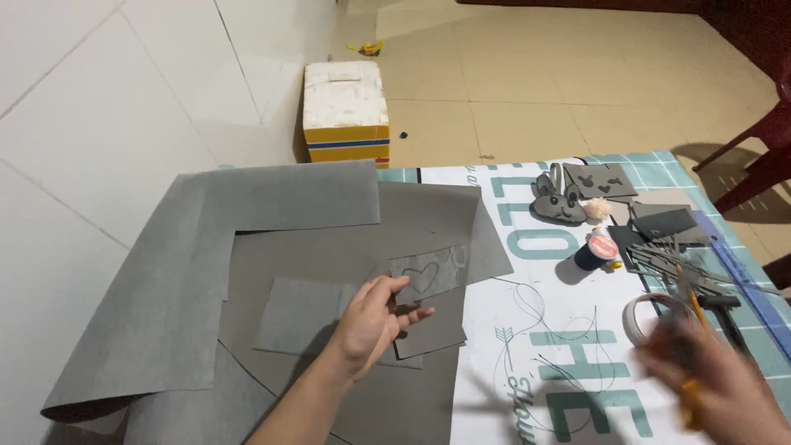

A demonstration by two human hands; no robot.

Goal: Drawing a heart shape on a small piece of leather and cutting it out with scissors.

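Head view, only view I have.

Left hand [375, 323] sits over the grey felt sheets [247, 272] at the middle of the bench [527, 346]. Thumb and fingers pinch the lower-left corner of a small grey felt piece [430, 272] with a heart outline drawn on it. The piece extends up and to the right from the fingertips, long axis roughly left to right, tilted slightly upward at its right end. It lies over the larger sheets, its right edge near the border of the printed mat [560, 272].

Right hand [725, 383] is at the lower right, heavily motion-blurred. It is closed around something with an orange-yellow handle [690, 404], possibly scissors; I cannot tell the tool for certain. It is well apart from the heart piece, to that piece's right and nearer me.

So the left hand is the one on the piece; the right hand would have to travel leftward and away from me to reach it.

Other items: a roll of tape [647, 317] just beside the right hand; a dark thread spool [597, 251] further up; a grey felt bunny shape [554, 202] with a pale pompom [598, 210]; a pile of dark cut scraps [667, 239] at the right edge. On the floor by the wall, a white and yellow box [346, 111].
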